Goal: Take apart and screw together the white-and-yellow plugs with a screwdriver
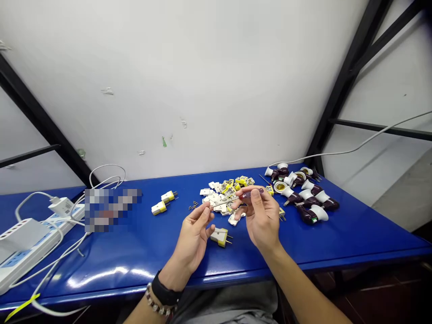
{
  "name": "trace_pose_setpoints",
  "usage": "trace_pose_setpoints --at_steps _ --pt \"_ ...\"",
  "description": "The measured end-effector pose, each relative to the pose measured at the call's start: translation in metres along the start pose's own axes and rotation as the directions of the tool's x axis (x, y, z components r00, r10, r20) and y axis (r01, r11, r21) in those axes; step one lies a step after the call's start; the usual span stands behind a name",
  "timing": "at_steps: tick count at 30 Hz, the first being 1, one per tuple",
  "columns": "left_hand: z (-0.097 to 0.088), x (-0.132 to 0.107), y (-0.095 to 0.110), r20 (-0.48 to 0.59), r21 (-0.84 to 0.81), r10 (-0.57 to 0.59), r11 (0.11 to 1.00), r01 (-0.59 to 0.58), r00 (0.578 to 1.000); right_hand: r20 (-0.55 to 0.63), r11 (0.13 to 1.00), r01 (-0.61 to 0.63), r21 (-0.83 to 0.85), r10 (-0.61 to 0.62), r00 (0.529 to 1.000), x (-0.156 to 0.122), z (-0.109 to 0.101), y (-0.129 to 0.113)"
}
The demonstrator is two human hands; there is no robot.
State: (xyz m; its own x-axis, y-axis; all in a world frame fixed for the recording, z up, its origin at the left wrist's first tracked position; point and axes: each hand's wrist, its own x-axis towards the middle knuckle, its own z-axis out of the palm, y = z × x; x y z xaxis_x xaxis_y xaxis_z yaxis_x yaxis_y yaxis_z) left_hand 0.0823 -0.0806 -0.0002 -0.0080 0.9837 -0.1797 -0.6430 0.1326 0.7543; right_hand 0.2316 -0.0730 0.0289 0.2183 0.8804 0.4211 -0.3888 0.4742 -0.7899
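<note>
My right hand grips a screwdriver by its dark red handle, with the metal shaft pointing left. At the tip, the thumb and forefinger of my left hand are pinched together; whatever is between them is too small to make out. Below the shaft, a white and yellow two-pin plug lies on the blue table. Behind my hands spreads a pile of white and yellow plug shells. Several small screws lie left of that pile.
Two assembled plugs rest left of the screws. Dark purple lamp holders with white sockets crowd the right side. A white power strip with tangled cables takes up the left end. A wall stands behind.
</note>
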Motion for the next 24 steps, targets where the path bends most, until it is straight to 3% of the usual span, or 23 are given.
trace_pose_setpoints --at_steps 12,16,19,22,24 --pt "0.002 0.001 -0.009 -0.065 0.015 0.062 0.998 -0.061 0.996 0.046 0.999 0.035 -0.014 -0.035 0.998 -0.008 0.004 0.005" --pt "0.000 -0.002 -0.006 0.050 0.152 0.109 0.982 -0.115 0.993 0.046 1.000 0.028 -0.009 -0.028 0.999 -0.005 0.003 0.002" --pt "-0.007 -0.005 0.005 0.216 0.348 0.195 0.900 -0.262 0.957 0.069 0.993 0.017 -0.115 -0.010 0.998 -0.001 -0.001 -0.001" --pt "-0.017 -0.003 0.017 0.315 0.560 0.257 0.727 -0.397 0.914 0.188 0.959 -0.012 -0.281 0.068 0.980 0.000 -0.004 0.001" --pt "-0.024 -0.001 0.021 0.370 0.669 0.220 0.611 -0.424 0.902 0.255 0.933 -0.012 -0.360 0.111 0.961 -0.001 -0.004 0.004"
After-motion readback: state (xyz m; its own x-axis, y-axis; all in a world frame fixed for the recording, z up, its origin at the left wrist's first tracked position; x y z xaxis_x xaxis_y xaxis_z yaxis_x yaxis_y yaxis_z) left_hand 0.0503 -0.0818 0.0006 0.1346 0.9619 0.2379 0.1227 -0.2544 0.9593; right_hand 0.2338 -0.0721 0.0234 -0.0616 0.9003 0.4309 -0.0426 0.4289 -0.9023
